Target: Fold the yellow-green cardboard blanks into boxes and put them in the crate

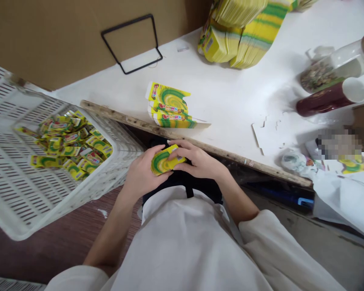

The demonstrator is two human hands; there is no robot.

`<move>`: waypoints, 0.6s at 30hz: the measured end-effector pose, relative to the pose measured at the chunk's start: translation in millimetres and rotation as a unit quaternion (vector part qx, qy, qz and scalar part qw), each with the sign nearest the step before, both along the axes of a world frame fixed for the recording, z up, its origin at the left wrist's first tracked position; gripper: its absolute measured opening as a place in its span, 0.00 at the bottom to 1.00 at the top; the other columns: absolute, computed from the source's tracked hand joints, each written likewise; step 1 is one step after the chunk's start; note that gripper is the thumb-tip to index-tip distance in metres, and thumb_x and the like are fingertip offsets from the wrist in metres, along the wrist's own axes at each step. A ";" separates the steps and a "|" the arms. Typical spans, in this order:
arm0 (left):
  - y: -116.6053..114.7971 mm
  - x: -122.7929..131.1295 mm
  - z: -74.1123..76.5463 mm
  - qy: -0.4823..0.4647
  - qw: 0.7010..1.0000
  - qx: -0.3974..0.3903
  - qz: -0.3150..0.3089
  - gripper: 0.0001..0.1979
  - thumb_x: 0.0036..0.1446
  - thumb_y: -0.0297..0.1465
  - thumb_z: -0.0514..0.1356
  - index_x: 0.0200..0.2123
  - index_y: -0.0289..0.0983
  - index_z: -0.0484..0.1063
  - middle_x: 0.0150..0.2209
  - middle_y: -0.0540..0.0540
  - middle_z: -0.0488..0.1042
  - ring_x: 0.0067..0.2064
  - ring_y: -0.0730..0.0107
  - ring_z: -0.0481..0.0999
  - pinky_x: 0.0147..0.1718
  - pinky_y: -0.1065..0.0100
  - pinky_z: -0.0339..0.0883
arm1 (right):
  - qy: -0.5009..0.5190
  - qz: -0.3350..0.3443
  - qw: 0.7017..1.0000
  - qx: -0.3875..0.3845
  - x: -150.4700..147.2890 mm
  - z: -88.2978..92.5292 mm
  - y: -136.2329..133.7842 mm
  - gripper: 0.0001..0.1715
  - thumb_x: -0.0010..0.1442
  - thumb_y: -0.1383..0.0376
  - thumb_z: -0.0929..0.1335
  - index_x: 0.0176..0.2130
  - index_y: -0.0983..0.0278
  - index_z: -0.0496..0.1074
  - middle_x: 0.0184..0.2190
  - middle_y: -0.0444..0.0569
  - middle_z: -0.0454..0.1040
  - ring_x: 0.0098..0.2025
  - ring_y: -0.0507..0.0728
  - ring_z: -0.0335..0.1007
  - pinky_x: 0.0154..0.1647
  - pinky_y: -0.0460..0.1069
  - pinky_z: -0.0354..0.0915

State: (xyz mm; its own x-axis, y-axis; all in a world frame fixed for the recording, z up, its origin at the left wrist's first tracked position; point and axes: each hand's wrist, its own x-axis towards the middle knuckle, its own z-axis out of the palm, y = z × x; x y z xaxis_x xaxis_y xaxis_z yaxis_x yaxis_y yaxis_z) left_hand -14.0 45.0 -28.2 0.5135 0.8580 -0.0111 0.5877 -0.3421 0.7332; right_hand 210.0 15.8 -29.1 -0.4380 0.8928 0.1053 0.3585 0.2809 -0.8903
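Note:
A small yellow and green box (163,161) is held between my two hands, just below the front edge of the white table (227,133). My left hand (144,169) wraps round the box's left end. At its right end, the fingers of my right hand (197,159) press on the top and side. Past my hands, a few flat yellow and green cartons (171,106) lie overlapping near the table edge. On the left, a white plastic basket (15,161) holds several small yellow and green boxes (71,139).
Stacks of flat cartons (239,36) stand at the back. A black wire frame (128,73) rests by a large brown cardboard box (63,36). On the right are a dark red cup (324,99), a jar (324,72), a white cut sheet (273,135) and plastic bags (346,192).

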 end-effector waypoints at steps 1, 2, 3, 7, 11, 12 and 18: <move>-2.1 2.6 -1.4 -0.005 1.000 0.009 0.013 0.35 0.48 0.37 0.72 0.59 0.41 0.67 0.54 0.41 0.77 0.52 0.49 0.79 0.51 0.54 0.73 | 0.011 -0.023 1.000 0.010 -4.8 -1.2 -1.4 0.16 0.67 0.62 0.68 0.54 0.62 0.71 0.63 0.62 0.65 0.70 0.64 0.58 0.67 0.63 0.62; -4.7 5.1 -3.3 -0.014 0.999 0.015 0.028 0.35 0.47 0.36 0.72 0.59 0.41 0.67 0.54 0.41 0.77 0.53 0.49 0.79 0.51 0.54 0.73 | 0.023 -0.048 0.998 0.021 -10.5 -3.0 -3.5 0.20 0.68 0.62 0.68 0.57 0.62 0.67 0.64 0.63 0.63 0.71 0.64 0.56 0.68 0.64 0.60; -7.2 7.3 -5.4 -0.033 0.998 0.016 0.043 0.36 0.47 0.35 0.72 0.60 0.42 0.67 0.54 0.41 0.77 0.53 0.50 0.79 0.51 0.54 0.72 | 0.036 -0.071 0.996 0.033 -16.5 -4.7 -5.9 0.25 0.68 0.62 0.68 0.61 0.63 0.63 0.65 0.64 0.61 0.72 0.64 0.54 0.70 0.65 0.58; -11.2 5.2 -10.6 -0.265 0.948 -0.017 0.177 0.40 0.44 0.39 0.75 0.60 0.44 0.67 0.49 0.46 0.78 0.44 0.63 0.80 0.43 0.64 0.74 | 0.075 -0.146 0.985 0.059 -28.6 -4.7 -8.2 0.39 0.65 0.53 0.71 0.67 0.60 0.55 0.65 0.62 0.61 0.67 0.64 0.60 0.62 0.60 0.69; -4.0 -12.7 -10.2 -0.543 0.768 -0.089 0.328 0.33 0.58 0.63 0.50 0.49 0.44 0.74 0.48 0.49 0.79 0.49 0.69 0.78 0.48 0.68 0.73 | -0.011 -0.288 0.952 0.105 -13.1 4.1 20.3 0.22 0.67 0.54 0.68 0.56 0.60 0.67 0.51 0.55 0.72 0.53 0.61 0.71 0.54 0.57 0.71; -3.0 -15.9 -10.9 -0.565 0.740 -0.133 0.338 0.38 0.58 0.66 0.43 0.46 0.43 0.74 0.48 0.48 0.79 0.52 0.67 0.77 0.50 0.67 0.73 | -0.049 -0.329 0.936 0.116 -8.0 5.2 31.7 0.19 0.68 0.55 0.67 0.54 0.61 0.68 0.50 0.55 0.72 0.53 0.62 0.70 0.54 0.58 0.70; -12.9 3.2 -23.7 -0.557 0.668 -0.341 0.357 0.38 0.51 0.64 0.57 0.46 0.36 0.76 0.42 0.41 0.80 0.37 0.66 0.79 0.34 0.66 0.75 | -0.269 -0.374 0.885 0.073 0.2 -0.4 86.6 0.17 0.69 0.64 0.63 0.55 0.66 0.67 0.50 0.60 0.69 0.54 0.67 0.64 0.58 0.65 0.62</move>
State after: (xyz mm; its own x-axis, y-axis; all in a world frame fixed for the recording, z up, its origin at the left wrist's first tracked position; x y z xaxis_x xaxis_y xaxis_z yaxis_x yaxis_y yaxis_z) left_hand -10.8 32.0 -51.9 -0.0089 0.8788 -0.4772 -0.6176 0.3704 0.6938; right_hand 210.2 102.4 -29.5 0.2470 0.9481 0.2001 0.8534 -0.1150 -0.5084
